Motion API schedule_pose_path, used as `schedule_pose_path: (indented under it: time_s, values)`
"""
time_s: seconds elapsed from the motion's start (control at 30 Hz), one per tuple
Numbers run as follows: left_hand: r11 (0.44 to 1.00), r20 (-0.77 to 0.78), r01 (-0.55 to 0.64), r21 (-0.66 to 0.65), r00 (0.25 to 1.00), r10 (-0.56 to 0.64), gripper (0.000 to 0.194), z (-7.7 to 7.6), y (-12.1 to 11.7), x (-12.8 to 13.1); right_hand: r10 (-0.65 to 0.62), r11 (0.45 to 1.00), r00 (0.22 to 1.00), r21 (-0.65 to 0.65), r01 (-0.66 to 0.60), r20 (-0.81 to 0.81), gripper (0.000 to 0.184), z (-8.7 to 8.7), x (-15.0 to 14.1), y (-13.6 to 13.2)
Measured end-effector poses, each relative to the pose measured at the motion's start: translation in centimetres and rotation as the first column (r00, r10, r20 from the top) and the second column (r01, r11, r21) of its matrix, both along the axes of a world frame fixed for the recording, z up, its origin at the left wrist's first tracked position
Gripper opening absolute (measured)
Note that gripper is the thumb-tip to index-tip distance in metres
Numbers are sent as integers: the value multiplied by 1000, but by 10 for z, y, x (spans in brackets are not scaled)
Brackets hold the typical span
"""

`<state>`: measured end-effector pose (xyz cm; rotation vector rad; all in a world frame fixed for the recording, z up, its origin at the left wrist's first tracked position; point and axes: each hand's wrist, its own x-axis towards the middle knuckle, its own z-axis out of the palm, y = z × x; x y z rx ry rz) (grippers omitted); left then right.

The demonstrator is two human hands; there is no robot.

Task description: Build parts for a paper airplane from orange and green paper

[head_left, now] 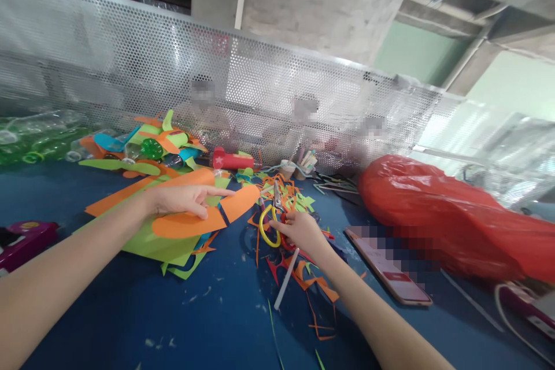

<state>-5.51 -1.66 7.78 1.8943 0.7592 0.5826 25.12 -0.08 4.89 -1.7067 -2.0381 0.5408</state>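
Note:
My left hand [182, 201] grips a long, rounded orange paper cutout [240, 205], its thumb on the paper and its index finger stretched along the upper edge. A dark gap or narrow band crosses the cutout near its middle. To the right, my right hand [301, 233] is closed at the scissors [269, 226], which have one yellow loop and one red one. Their metal blades point away from me, just right of the cutout's tip. Green and orange sheets [169, 248] lie beneath my left hand. Orange and green paper scraps [295, 191] are scattered around the scissors.
Plastic bottles [43, 139] and paper blade shapes [160, 136] crowd the back left. A red cylinder [232, 159] and cups of pens [299, 167] stand farther back. At right are a phone [390, 269] and a red plastic bag [433, 214]. A perforated metal screen [143, 58] borders the table.

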Motion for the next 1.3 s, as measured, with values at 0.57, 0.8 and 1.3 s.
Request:
schedule_pose_path:
  time_s: [0.57, 0.8, 1.3]
  values:
    - [978, -39, 147, -149, 987, -155, 67, -1, -2, 10, 217, 922, 719, -104, -374, -661, 32, 8, -28, -32]
    - [963, -210, 161, -214, 956, -207, 70, 4, -4, 16, 46, 928, 656, -210, -307, -753, 42, -4, -36, -41]
    - [982, -270, 25, -190, 960, -76, 43, -4, 0, 19, -9, 955, 591, -182, -233, -807, 42, -15, -34, -33]
